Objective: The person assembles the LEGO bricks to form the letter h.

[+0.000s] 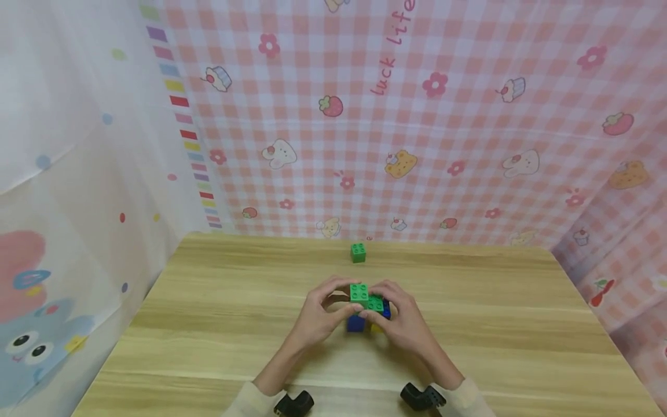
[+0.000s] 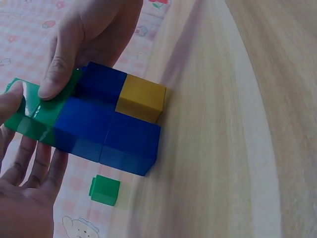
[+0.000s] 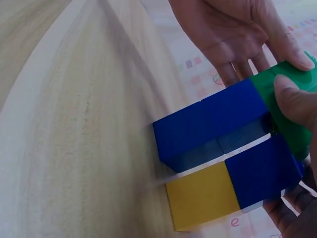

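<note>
A small structure of toy building bricks stands on the table between both hands. Its lower part has blue bricks (image 2: pixel 81 124) in one column, with a yellow brick (image 3: pixel 203 196) under another blue brick (image 3: pixel 262 171) in the column beside it. A green brick (image 1: pixel 375 303) lies across the top, and a second green brick (image 1: pixel 358 292) sits higher at the left. My left hand (image 1: pixel 312 313) grips the upper green brick, thumb in front and fingers behind. My right hand (image 1: pixel 403 315) holds the lower green brick, its thumb pressed on the front face.
A loose green brick (image 1: pixel 358 253) lies behind the structure, toward the back edge of the wooden table (image 1: pixel 234 324). A pink checked cloth (image 1: pixel 365 145) hangs behind the table. Black wrist devices (image 1: pixel 423 397) sit at both forearms.
</note>
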Demonstrator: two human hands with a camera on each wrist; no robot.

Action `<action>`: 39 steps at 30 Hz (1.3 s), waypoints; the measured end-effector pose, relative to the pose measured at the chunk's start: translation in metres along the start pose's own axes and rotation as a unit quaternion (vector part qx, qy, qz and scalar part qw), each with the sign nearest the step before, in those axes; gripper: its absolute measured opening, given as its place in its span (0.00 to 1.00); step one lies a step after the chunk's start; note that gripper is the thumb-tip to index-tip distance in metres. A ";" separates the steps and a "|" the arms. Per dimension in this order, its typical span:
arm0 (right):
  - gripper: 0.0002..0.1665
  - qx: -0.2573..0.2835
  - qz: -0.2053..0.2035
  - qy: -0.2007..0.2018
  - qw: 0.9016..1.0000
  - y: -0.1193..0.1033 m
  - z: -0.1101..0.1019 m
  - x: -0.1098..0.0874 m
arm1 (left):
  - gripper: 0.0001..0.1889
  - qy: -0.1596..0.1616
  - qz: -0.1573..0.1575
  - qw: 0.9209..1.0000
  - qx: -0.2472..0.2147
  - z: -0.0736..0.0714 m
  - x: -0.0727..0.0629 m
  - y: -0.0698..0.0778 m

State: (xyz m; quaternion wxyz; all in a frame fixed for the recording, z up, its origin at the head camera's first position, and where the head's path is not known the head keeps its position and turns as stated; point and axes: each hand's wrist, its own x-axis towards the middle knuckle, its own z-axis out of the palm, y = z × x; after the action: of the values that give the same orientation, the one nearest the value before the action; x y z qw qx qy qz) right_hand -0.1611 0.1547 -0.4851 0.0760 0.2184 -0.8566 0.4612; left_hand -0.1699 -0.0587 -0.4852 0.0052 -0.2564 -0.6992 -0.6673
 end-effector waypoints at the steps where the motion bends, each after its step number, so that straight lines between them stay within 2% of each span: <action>1: 0.18 -0.004 -0.001 0.000 1.000 0.000 0.001 0.000 | 0.23 0.000 0.001 1.000 0.002 0.000 0.000 0.000; 7: 0.18 -0.012 -0.019 0.006 1.000 -0.001 0.003 -0.001 | 0.24 -0.010 -0.018 1.000 0.016 -0.008 0.000 0.001; 11: 0.18 -0.014 -0.031 0.019 0.999 0.000 0.002 -0.002 | 0.25 -0.011 -0.024 1.000 0.007 -0.018 0.002 -0.002; 16: 0.18 -0.022 -0.030 0.022 0.999 0.002 0.002 -0.002 | 0.24 0.004 -0.016 1.000 -0.014 -0.032 0.008 -0.006; 18: 0.18 -0.022 -0.027 0.020 0.999 0.001 0.002 -0.001 | 0.23 0.015 -0.024 0.999 -0.015 -0.037 0.010 -0.006; 24: 0.18 -0.025 -0.024 0.017 0.999 0.000 0.001 -0.001 | 0.22 0.040 -0.058 0.997 0.012 -0.047 0.020 -0.009; 28: 0.19 -0.023 -0.008 0.011 1.000 0.000 0.000 -0.001 | 0.22 0.051 -0.081 0.995 0.033 -0.050 0.028 -0.011; 34: 0.19 -0.018 -0.005 0.003 1.000 0.000 0.000 0.000 | 0.25 0.056 -0.108 0.991 0.058 -0.053 0.038 -0.016; 39: 0.18 -0.013 -0.009 0.000 1.000 0.001 0.000 0.002 | 0.28 0.054 -0.118 0.988 0.083 -0.054 0.048 -0.022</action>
State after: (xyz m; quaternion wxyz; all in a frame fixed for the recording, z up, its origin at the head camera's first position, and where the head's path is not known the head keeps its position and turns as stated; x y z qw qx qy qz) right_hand -0.1631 0.1547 -0.4847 0.0832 0.2247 -0.8608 0.4490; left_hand -0.2375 -0.0923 -0.4827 -0.0152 -0.1345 -0.7761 -0.6159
